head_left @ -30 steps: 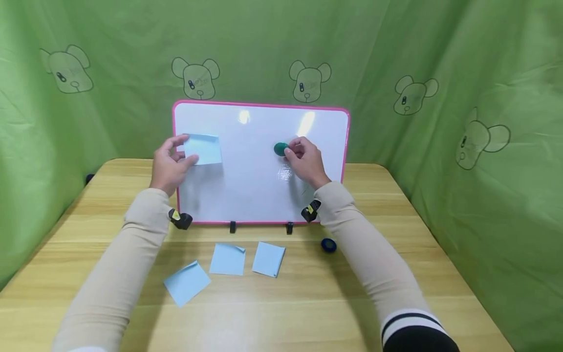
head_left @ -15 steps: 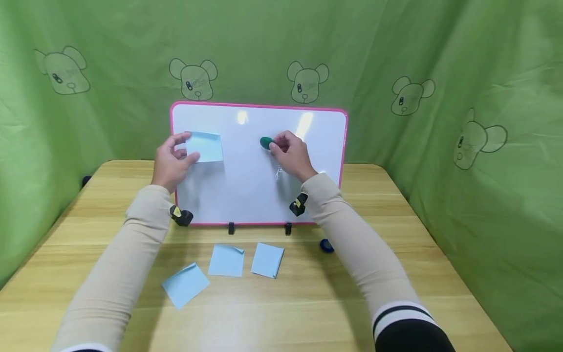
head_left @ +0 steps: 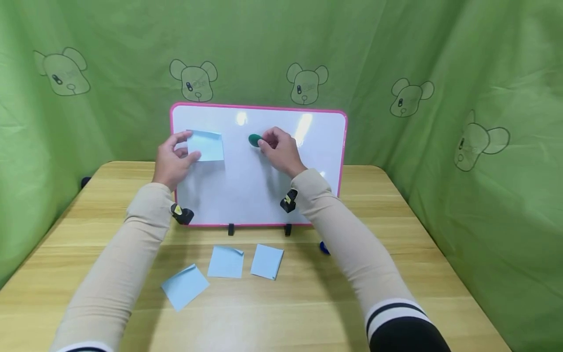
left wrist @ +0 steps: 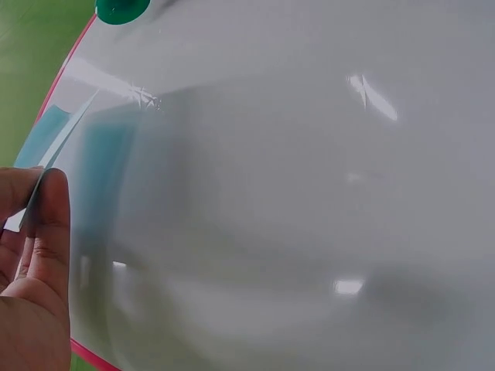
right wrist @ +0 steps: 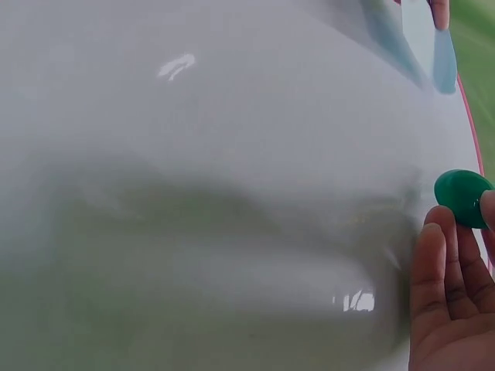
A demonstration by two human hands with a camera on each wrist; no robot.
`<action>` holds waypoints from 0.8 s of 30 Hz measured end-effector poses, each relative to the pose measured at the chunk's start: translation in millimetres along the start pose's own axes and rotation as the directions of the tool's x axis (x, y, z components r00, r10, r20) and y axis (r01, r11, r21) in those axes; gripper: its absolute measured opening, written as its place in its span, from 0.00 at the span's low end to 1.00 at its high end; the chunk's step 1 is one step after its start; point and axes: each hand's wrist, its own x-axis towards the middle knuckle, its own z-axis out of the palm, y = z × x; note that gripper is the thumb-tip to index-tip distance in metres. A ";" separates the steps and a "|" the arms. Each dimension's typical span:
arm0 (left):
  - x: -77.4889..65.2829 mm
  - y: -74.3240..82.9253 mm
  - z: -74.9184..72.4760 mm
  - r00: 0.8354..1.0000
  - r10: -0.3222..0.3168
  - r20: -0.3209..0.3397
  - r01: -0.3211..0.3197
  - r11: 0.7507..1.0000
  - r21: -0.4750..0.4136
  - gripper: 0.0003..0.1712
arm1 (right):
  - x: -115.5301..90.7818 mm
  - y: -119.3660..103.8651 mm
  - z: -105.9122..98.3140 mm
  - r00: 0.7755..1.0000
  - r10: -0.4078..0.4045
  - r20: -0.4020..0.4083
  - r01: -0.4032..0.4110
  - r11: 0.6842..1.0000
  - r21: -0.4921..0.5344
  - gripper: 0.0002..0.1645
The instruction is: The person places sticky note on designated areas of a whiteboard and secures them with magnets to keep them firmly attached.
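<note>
A whiteboard [head_left: 237,190] with a pink frame stands upright at the back of the table. In front of its upper left part, my left hand [head_left: 170,161] pinches a light blue sticky note [head_left: 205,146] by its left edge, thumb on the near face. The left wrist view shows the note [left wrist: 66,133] nearly edge-on, standing off the board and mirrored in it. My right hand [head_left: 281,150] grips a round green whiteboard magnet [head_left: 254,140] between thumb and fingers, before the board's upper middle. The magnet's glossy side [right wrist: 458,197] shows in the right wrist view.
Three more blue sticky notes lie on the wooden table: a left note [head_left: 185,287], a middle note [head_left: 226,262] and a right note [head_left: 267,262]. A dark blue round magnet [head_left: 324,248] is partly hidden by the right sleeve. Small black feet [head_left: 230,229] support the board.
My right hand has moved left across the board with the green magnet, nearer to the held note. My left hand and its note have shifted only slightly.
</note>
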 end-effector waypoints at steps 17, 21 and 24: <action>2.7 2.5 4.4 1.000 -0.011 0.005 0.011 1.000 -0.006 0.34 | 8.0 -16.8 26.0 0.999 0.001 0.047 -0.002 1.000 0.028 0.06; 4.4 3.0 5.4 1.000 -0.007 0.007 0.007 1.000 0.000 0.33 | 10.1 -20.1 30.4 0.999 0.008 0.045 -0.009 1.000 0.015 0.06; 5.1 3.8 6.9 1.000 0.002 0.004 -0.002 1.000 0.013 0.33 | 11.6 -21.7 33.7 0.999 0.013 0.045 -0.013 1.000 0.009 0.06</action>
